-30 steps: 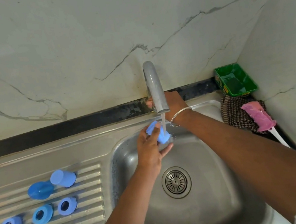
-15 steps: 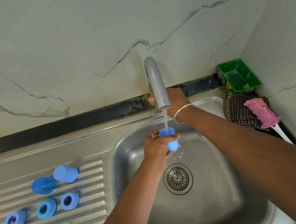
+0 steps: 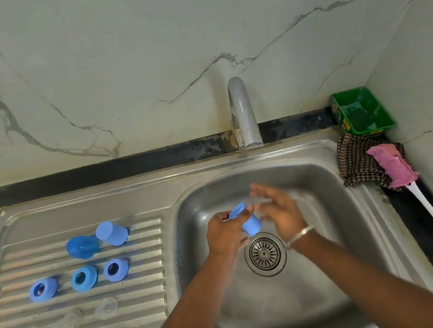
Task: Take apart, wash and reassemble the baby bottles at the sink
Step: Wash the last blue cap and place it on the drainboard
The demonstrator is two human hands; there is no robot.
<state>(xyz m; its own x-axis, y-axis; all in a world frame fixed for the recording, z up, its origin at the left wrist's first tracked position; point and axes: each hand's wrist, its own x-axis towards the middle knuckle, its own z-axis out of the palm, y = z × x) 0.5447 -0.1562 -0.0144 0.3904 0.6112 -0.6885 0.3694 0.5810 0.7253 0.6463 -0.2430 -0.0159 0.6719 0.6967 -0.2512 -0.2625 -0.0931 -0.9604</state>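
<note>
Head view: left hand (image 3: 225,233) grips blue cap (image 3: 247,220); blurred right hand (image 3: 279,210) seemingly spread beside it.

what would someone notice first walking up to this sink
Most striking is the pair of hands over the basin: the left hand grips a small blue cap just above the drain, with the right hand open beside it. To the left, more blue bottle parts lie in rows on the ribbed drainboard. At the far right, a pink bottle brush rests on a checked cloth below a green tub.
</note>
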